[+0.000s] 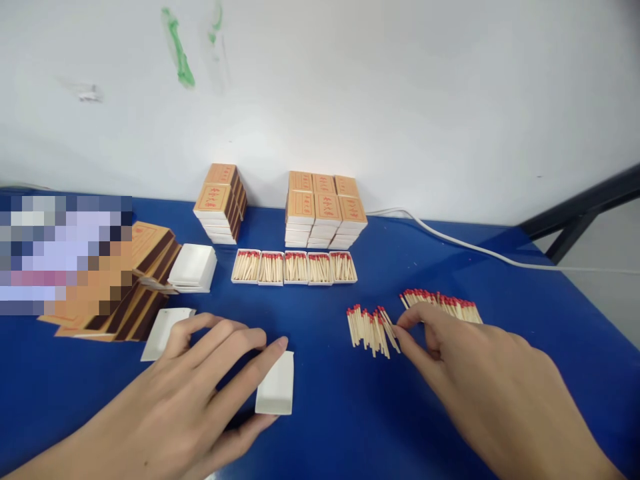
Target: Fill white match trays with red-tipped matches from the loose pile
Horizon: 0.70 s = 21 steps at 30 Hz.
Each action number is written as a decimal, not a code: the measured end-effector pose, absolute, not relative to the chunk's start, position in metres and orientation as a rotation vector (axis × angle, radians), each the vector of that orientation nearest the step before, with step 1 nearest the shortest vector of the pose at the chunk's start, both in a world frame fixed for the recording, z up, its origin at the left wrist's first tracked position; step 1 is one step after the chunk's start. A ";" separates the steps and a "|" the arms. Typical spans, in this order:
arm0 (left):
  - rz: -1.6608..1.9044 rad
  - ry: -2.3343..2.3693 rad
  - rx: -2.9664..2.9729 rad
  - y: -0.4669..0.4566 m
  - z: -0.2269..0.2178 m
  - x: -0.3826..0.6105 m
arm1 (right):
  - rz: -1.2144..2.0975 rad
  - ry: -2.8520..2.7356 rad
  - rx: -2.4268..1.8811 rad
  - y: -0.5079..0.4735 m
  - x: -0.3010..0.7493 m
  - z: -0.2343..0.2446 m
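My left hand (200,393) holds an empty white matchbox tray (278,387) on the blue table, index finger at its far edge and thumb under its near edge. Another white tray (163,333) lies partly behind that hand's fingers. On the right, my right hand (475,373) pinches matches between thumb and index finger at the edge of a small bunch of red-tipped matches (369,330); how many it grips I cannot tell. A larger row of matches (440,303) lies just beyond this hand, partly covered by it.
Several filled matchbox trays (295,268) stand in a row mid-table. Behind them are stacked matchboxes (327,210) and a smaller stack (220,207). Left are stacked white trays (193,267) and flat matchbox sleeves (145,293). A white cable (450,239) crosses the back right.
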<state>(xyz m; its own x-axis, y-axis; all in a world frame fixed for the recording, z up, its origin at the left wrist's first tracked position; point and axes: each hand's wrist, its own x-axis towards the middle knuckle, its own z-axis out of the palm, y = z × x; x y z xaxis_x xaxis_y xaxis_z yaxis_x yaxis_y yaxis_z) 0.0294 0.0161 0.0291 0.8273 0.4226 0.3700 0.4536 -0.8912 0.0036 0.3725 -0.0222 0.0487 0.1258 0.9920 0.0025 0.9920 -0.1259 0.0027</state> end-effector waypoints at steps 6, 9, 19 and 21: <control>-0.575 -0.712 -2.931 0.017 0.028 0.028 | -0.171 2.091 2.350 -0.024 0.372 0.051; -0.550 -0.695 -2.931 0.017 0.026 0.026 | -0.035 2.141 2.343 -0.024 0.373 0.049; -0.575 -0.687 -2.920 0.018 0.029 0.029 | 0.520 2.068 2.370 -0.020 0.374 0.045; -0.573 -0.690 -2.916 0.018 0.030 0.029 | 0.489 2.024 2.363 -0.019 0.374 0.044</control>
